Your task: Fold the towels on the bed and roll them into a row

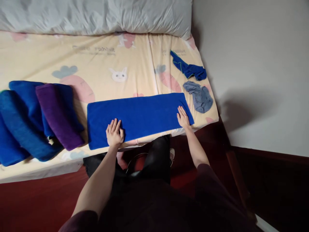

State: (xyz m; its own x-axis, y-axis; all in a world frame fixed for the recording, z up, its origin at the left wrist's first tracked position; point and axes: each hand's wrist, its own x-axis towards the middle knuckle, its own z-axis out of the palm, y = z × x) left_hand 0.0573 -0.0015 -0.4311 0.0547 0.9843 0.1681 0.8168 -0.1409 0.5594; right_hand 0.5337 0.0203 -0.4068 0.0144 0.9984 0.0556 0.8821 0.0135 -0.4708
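A blue towel lies flat as a long strip along the near edge of the bed. My left hand rests on its left part, palm down with the fingers slightly spread. Near the towel's right end, my right hand lies flat on the cloth with fingers stretched out. Just beyond that end are a crumpled grey cloth and a crumpled blue cloth with green edging. Neither hand grips anything.
Rolled or folded towels lie at the left, among them a purple towel and a blue towel. A grey pillow spans the back of the bed. The yellow bedsheet has carrot prints. A plain wall stands to the right.
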